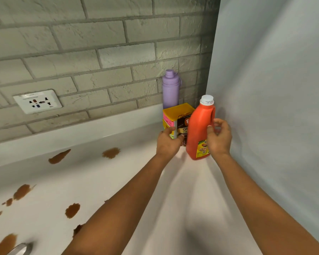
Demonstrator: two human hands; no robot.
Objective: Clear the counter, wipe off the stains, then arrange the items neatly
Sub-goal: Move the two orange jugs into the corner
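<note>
A white counter [175, 203] carries several brown stains, among them a stain [110, 152] near the back and another stain [72, 210] nearer me. In the far right corner stand a purple bottle [170, 89], a yellow box [177, 112], a dark brown packet [183, 128] and an orange jug [199, 133] with a white cap. My left hand [167, 142] grips the brown packet's left edge, thumb on its side. My right hand [219, 138] curls its thumb and fingers at the jug's handle. The jug stands upright on the counter.
A grey brick wall with a white socket plate [37, 101] runs behind the counter. A pale smooth wall [274, 89] closes off the right side, close to the jug. A metal object [20, 248] pokes in at the bottom left.
</note>
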